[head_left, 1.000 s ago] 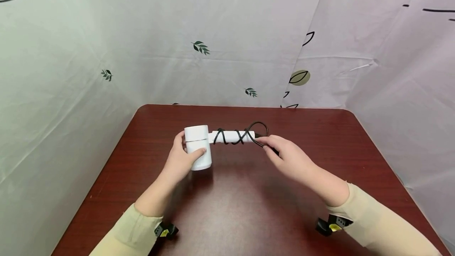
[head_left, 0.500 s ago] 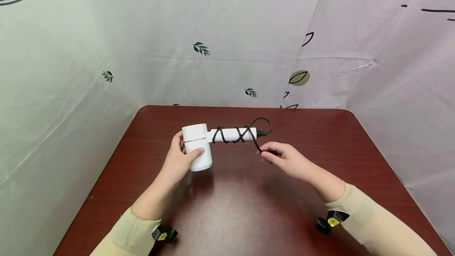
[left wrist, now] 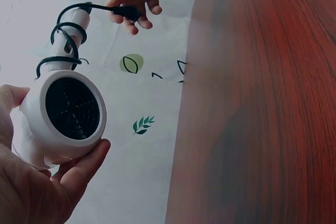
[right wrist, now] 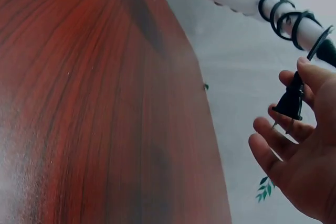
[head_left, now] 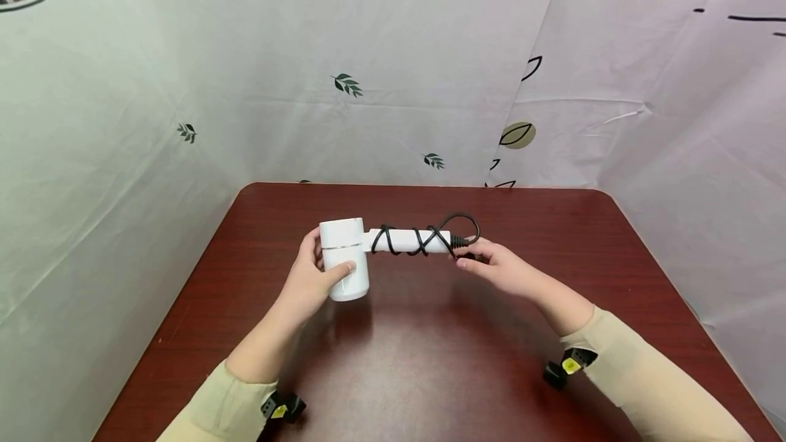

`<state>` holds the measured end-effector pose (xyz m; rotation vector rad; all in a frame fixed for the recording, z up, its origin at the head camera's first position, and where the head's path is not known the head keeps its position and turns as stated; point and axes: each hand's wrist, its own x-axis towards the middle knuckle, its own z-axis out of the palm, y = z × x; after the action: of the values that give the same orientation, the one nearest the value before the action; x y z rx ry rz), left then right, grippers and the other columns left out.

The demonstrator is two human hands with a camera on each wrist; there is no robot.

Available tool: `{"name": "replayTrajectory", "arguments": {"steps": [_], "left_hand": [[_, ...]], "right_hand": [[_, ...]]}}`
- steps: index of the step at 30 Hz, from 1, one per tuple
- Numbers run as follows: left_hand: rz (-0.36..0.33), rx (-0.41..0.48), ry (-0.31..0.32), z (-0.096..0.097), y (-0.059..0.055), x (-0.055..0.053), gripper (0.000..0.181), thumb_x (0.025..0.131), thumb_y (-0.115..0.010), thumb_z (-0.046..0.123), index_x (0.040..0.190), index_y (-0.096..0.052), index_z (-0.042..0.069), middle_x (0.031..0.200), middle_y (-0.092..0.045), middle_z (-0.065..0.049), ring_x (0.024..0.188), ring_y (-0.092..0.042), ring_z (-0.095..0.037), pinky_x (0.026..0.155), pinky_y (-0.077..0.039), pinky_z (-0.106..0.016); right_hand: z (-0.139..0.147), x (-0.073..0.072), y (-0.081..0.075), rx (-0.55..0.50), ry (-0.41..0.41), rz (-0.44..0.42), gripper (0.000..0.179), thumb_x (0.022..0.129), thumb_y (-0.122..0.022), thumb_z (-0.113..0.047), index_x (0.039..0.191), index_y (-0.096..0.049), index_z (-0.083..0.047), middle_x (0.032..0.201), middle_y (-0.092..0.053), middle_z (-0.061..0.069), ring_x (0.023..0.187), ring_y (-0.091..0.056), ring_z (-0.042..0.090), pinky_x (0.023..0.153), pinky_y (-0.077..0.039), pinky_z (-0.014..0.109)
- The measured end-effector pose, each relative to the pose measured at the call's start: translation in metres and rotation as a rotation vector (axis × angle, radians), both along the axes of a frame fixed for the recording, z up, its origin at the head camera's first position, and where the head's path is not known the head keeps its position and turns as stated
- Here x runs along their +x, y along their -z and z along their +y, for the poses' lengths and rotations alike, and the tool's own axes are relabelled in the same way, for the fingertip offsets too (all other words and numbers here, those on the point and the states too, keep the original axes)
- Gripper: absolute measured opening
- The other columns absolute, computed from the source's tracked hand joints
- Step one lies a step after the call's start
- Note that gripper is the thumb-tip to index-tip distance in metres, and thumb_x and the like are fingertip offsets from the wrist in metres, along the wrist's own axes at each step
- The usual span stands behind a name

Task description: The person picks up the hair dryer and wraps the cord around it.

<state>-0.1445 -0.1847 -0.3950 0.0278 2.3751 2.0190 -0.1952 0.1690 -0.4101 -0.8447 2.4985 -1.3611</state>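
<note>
A white hair dryer (head_left: pixel 351 271) is held above the table, its handle (head_left: pixel 402 241) pointing right. My left hand (head_left: pixel 307 278) grips the barrel, thumb across the near side. In the left wrist view the round dark grille (left wrist: pixel 72 108) at one end of the barrel shows. A black cord (head_left: pixel 424 241) winds in several turns round the handle and loops at its end. My right hand (head_left: pixel 500 268) pinches the cord close to its black plug (right wrist: pixel 290 103) between thumb and forefinger. In the right wrist view the plug's metal prongs stick out, and the other fingers are loosely bent.
A dark red wood-grain table (head_left: pixel 405 360) lies below both hands. Pale cloth (head_left: pixel 393 53) printed with leaves hangs behind the table and along both sides. Each sleeve carries a small black wrist camera (head_left: pixel 282 406).
My right hand first drew the cord down and away from the handle's end, then came back up to it. The hair dryer rose slightly, then sank and shifted a little right.
</note>
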Motion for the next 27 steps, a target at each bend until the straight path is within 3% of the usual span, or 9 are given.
{"name": "replayTrajectory", "arguments": {"steps": [5,10,13,16,20,24,27], "left_hand": [[0.009,-0.021,0.021,0.000,0.003,0.000,0.086,0.086,-0.073,0.006,0.153,-0.018,0.009,0.143,-0.046,-0.012,0.126,-0.052,-0.027,0.096,-0.046,-0.039],[-0.002,-0.052,0.034,0.000,0.007,-0.002,0.086,0.086,-0.074,0.008,0.152,-0.019,0.010,0.142,-0.047,-0.011,0.124,-0.053,-0.028,0.095,-0.048,-0.038],[-0.011,-0.055,0.034,0.000,0.009,-0.003,0.087,0.086,-0.074,0.008,0.152,-0.019,0.010,0.142,-0.047,-0.010,0.125,-0.052,-0.027,0.096,-0.047,-0.039],[-0.022,-0.044,0.035,0.002,0.011,-0.004,0.087,0.086,-0.074,0.008,0.152,-0.019,0.010,0.142,-0.046,-0.011,0.126,-0.051,-0.027,0.097,-0.047,-0.041],[-0.035,-0.028,0.043,0.005,0.012,-0.005,0.086,0.086,-0.074,0.008,0.152,-0.019,0.010,0.143,-0.045,-0.011,0.127,-0.051,-0.027,0.098,-0.046,-0.041],[-0.050,-0.022,0.041,0.007,0.013,-0.006,0.085,0.087,-0.073,0.008,0.153,-0.018,0.009,0.143,-0.045,-0.011,0.127,-0.050,-0.027,0.097,-0.047,-0.041],[-0.060,-0.020,0.034,0.009,0.014,-0.007,0.086,0.087,-0.073,0.009,0.153,-0.018,0.009,0.143,-0.045,-0.012,0.127,-0.050,-0.027,0.097,-0.047,-0.041]], "right_hand": [[0.004,-0.006,0.004,0.021,0.011,0.076,0.013,0.095,-0.067,-0.018,0.104,-0.074,-0.011,0.131,-0.053,0.006,0.117,-0.049,0.021,0.090,-0.048,0.034],[0.004,-0.008,0.007,0.168,0.026,0.341,0.009,0.091,-0.073,-0.019,0.101,-0.074,-0.020,0.113,-0.050,0.001,0.110,-0.044,0.019,0.087,-0.045,0.039],[0.003,-0.007,0.007,0.237,0.090,0.435,0.011,0.088,-0.076,-0.022,0.099,-0.076,-0.023,0.101,-0.055,-0.005,0.093,-0.049,0.015,0.077,-0.044,0.035],[0.003,-0.006,0.007,0.245,0.134,0.391,0.017,0.089,-0.076,-0.022,0.105,-0.077,-0.023,0.094,-0.066,-0.012,0.079,-0.053,0.009,0.069,-0.045,0.030],[0.003,-0.004,0.007,0.220,0.164,0.296,0.024,0.091,-0.073,-0.020,0.114,-0.075,-0.025,0.087,-0.071,-0.008,0.067,-0.053,0.009,0.061,-0.044,0.028],[0.003,-0.003,0.006,0.160,0.184,0.220,0.031,0.091,-0.072,-0.014,0.121,-0.071,-0.026,0.091,-0.072,-0.005,0.069,-0.056,0.011,0.060,-0.046,0.027],[0.003,-0.003,0.006,0.103,0.205,0.145,0.037,0.092,-0.070,-0.010,0.126,-0.068,-0.024,0.101,-0.073,-0.005,0.079,-0.062,0.013,0.066,-0.050,0.029]]}}
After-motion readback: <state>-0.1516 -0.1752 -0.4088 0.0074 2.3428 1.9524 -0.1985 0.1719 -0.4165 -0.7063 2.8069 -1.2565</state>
